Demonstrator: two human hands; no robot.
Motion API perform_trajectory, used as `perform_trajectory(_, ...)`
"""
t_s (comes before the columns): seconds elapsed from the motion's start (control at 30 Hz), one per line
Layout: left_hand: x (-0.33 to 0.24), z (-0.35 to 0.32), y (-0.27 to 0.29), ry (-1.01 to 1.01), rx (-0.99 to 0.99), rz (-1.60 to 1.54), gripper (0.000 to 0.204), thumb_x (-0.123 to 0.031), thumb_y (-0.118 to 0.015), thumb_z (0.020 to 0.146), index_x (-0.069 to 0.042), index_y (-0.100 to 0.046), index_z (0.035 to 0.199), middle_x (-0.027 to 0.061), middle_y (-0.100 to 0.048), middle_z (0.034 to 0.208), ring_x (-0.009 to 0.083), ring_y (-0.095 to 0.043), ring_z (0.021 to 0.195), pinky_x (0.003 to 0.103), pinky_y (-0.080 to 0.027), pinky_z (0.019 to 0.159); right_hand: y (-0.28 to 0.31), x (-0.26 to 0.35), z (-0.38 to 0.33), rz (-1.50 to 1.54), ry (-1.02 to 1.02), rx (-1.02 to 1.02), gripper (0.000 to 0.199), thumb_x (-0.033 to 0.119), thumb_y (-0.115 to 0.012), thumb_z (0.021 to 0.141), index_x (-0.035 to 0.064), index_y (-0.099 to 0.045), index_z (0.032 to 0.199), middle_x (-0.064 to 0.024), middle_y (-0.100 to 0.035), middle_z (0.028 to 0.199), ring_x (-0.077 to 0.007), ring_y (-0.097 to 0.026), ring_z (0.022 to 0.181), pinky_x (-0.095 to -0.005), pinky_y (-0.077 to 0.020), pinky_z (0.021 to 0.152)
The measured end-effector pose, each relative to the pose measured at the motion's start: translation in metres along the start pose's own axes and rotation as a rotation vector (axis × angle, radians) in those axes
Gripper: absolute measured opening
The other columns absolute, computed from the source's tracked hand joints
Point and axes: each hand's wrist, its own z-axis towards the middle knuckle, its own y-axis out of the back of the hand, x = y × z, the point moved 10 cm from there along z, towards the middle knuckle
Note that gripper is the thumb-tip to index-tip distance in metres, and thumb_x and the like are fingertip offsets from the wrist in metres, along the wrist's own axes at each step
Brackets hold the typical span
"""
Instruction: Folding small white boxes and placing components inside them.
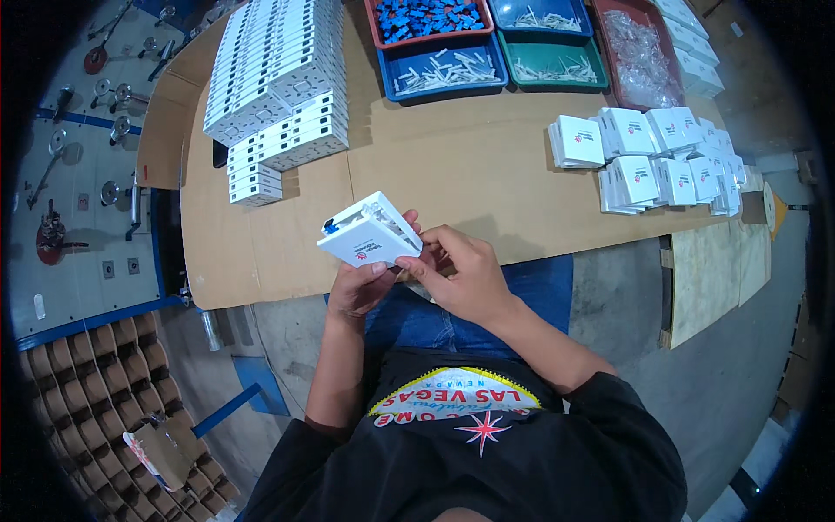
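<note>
Over the table's near edge, my left hand [361, 283] holds a small white plastic box [364, 246] from below, with the thumb on its printed cover. The box is tilted, and its cover stands partly apart from the base. Through the gap show white inner parts and a small blue piece [330, 227] at the left end. My right hand [465, 271] is closed at the box's right corner, its thumb pressed on the cover's edge. The other fingertips curl beside the box, and whatever may lie between them is hidden.
Tall stacks of white boxes [278, 65] stand at the back left of the cardboard-covered table [435, 165]. Behind are trays: red with blue pieces [430, 19], blue [444, 74] and green [557, 74] with white sticks, red with clear bags [639, 56]. Printed white covers [633, 178] lie right.
</note>
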Motion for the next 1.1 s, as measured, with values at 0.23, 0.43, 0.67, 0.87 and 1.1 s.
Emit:
perform_trajectory(0.23, 0.0, 0.008, -0.013, -0.015, -0.094, 0.102, 0.075, -0.002, -0.064, 0.088, 0.001, -0.03, 0.155, 0.0235, -0.043, 0.156, 0.0381, -0.046, 0.142, 0.051, -0.038, 0.119, 0.017, -0.004, 0.006, -0.145, -0.018, -0.16, 0.048, 0.015, -0.079, 0.084, 0.0008, -0.06, 0.126, -0.0191, -0.065, 0.117, -0.0284, -0.069, 0.091, -0.036, -0.0556, 0.076)
perform_trajectory(0.43, 0.031, 0.004, -0.001, 0.069, -0.261, 0.058, 0.052, 0.0, -0.06, 0.095, -0.002, -0.045, 0.144, 0.0121, -0.061, 0.133, 0.0257, -0.06, 0.124, 0.044, -0.049, 0.108, 0.0, 0.015, 0.009, -0.264, 0.1, 0.071, 0.079, 0.008, -0.077, 0.077, 0.0076, -0.046, 0.151, -0.0197, -0.041, 0.154, -0.0382, -0.056, 0.125, -0.0434, -0.0499, 0.102)
perform_trajectory(0.67, 0.054, 0.009, -0.02, 0.191, -0.117, -0.326, 0.052, -0.037, -0.044, 0.11, -0.007, -0.039, 0.152, 0.0125, -0.057, 0.142, 0.0258, -0.059, 0.125, 0.046, -0.047, 0.108, -0.002, 0.005, 0.018, -0.391, 0.216, 0.284, 0.087, 0.012, -0.084, 0.072, 0.0099, -0.048, 0.151, -0.0195, -0.043, 0.152, -0.0392, -0.05, 0.133, -0.0445, -0.0428, 0.111)
perform_trajectory(0.87, 0.064, 0.01, -0.024, 0.268, -0.149, -0.241, 0.065, -0.06, -0.021, 0.109, -0.017, -0.039, 0.154, 0.0075, -0.056, 0.142, 0.0169, -0.059, 0.119, 0.037, -0.049, 0.098, 0.011, -0.011, 0.02, -0.234, 0.017, 0.247, 0.092, 0.014, -0.092, 0.065, 0.0076, -0.052, 0.148, -0.0157, -0.049, 0.138, -0.0333, -0.053, 0.129, -0.0414, -0.0456, 0.108)
perform_trajectory(1.1, 0.068, 0.012, -0.024, 0.187, -0.164, -0.168, 0.071, -0.063, -0.02, 0.108, -0.013, -0.04, 0.154, 0.0093, -0.056, 0.143, 0.0221, -0.056, 0.131, 0.041, -0.048, 0.107, 0.01, -0.01, 0.017, -0.283, 0.074, 0.249, 0.094, 0.013, -0.094, 0.062, 0.0075, -0.053, 0.147, -0.0159, -0.048, 0.136, -0.0331, -0.053, 0.128, -0.0409, -0.0453, 0.108)
